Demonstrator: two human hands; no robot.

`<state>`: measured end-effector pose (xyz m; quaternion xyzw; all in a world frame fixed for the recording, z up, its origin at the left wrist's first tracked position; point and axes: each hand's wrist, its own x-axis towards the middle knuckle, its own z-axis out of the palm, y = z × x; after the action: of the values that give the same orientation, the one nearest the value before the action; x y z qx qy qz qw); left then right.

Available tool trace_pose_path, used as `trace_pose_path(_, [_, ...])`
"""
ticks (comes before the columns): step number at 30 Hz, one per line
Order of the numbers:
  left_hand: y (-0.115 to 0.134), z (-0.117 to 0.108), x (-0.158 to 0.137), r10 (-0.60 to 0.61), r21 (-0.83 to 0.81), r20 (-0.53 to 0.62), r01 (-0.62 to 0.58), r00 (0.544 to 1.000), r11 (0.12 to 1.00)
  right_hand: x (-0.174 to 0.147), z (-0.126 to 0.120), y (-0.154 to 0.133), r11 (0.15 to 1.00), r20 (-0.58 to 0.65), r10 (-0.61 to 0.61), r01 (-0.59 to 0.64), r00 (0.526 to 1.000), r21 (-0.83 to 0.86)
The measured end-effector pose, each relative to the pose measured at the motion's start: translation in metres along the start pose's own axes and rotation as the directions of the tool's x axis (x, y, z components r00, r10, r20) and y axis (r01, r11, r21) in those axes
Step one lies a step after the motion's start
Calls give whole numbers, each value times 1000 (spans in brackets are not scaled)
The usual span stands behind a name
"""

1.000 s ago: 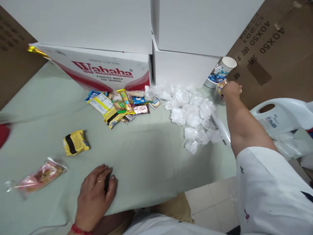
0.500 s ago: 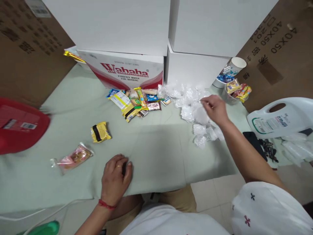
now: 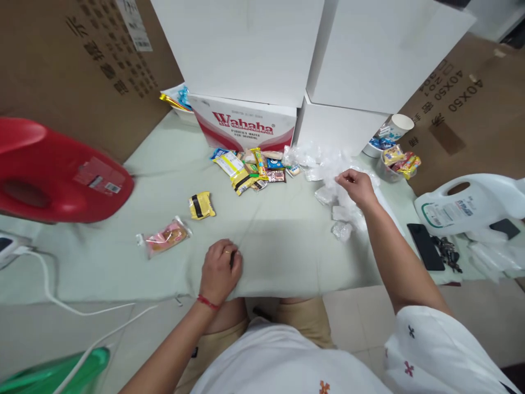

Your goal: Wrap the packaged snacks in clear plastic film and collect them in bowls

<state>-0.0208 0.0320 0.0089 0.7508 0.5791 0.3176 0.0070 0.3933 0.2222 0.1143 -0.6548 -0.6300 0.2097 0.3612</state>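
Note:
My left hand rests on the near part of the green tablecloth, its fingers curled in and nothing visible in them. My right hand is over a heap of crinkled clear plastic bags, thumb and fingertips pinched together on a bit of the clear plastic. Small loose pieces of the same plastic lie just below that hand. Left of the heap is a pile of wrapped snacks. A yellow snack packet with a black band and a pink clear-wrapped snack lie separately, left of my left hand.
White boxes and a Wahaba-like printed carton stand at the back. A red jug is on the left; a white detergent bottle, a phone, keys and a snack tub are on the right.
The view has shifted left, so the table things appear farther right. My right hand stays over the clear plastic with its fingertips pinched; my left hand still rests on the table.

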Motion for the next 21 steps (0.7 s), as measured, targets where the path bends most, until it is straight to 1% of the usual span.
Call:
trace_pose_path(2, [0,1,0,-2,8,0,2,1000,1000,-9,-11,0,985,-29,112,-107,993,137])
trace_pose_path(4, [0,2,1,0,8,-6,0,1000,1000,-19,-19,-1,948,-79,183,-155,980,277])
trace_pose_path(6, [-1,2,1,5,0,-11,-5,1000,1000,-29,-26,-3,871,-118,230,-150,966,467])
trace_pose_path(8, [-1,0,1,1,-30,-37,-2,999,1000,-41,-29,-6,770,-93,280,-166,955,616])
trace_pose_path(9, [0,-2,0,-15,-51,-67,11,998,999,-49,-30,-7,729,-68,304,-186,950,658])
trace_pose_path(11, [6,-7,0,-78,-117,-132,63,988,991,-67,-26,-10,675,-31,325,-209,945,707])
trace_pose_path(12, [13,-10,0,-124,-173,-137,100,983,980,-78,-21,-11,662,-31,322,-201,946,722])
trace_pose_path(13, [23,-11,2,-179,-249,-107,148,978,957,-90,-16,-13,662,-49,313,-181,948,727])
trace_pose_path(14, [35,-12,5,-235,-342,-42,207,971,917,-104,-9,-15,682,-82,304,-156,949,715])
trace_pose_path(15, [50,-12,10,-282,-447,69,282,957,849,-118,0,-18,720,-120,289,-133,950,681])
trace_pose_path(16, [68,-10,16,-325,-549,193,376,926,747,-133,8,-22,772,-157,267,-114,951,625])
trace_pose_path(17, [86,-6,23,-342,-629,315,464,885,623,-148,17,-26,830,-189,235,-96,953,549])
trace_pose_path(18, [104,0,32,-331,-687,426,540,842,487,-163,26,-32,885,-211,190,-74,959,459])
trace_pose_path(19, [121,6,40,-308,-723,505,590,806,360,-176,33,-38,929,-218,130,-43,967,367])
trace_pose_path(20, [136,13,48,-285,-745,548,614,786,260,-187,40,-43,958,-212,65,-2,975,286])
trace_pose_path(21, [148,20,55,-259,-761,571,620,779,190,-196,45,-48,973,-198,6,40,980,227])
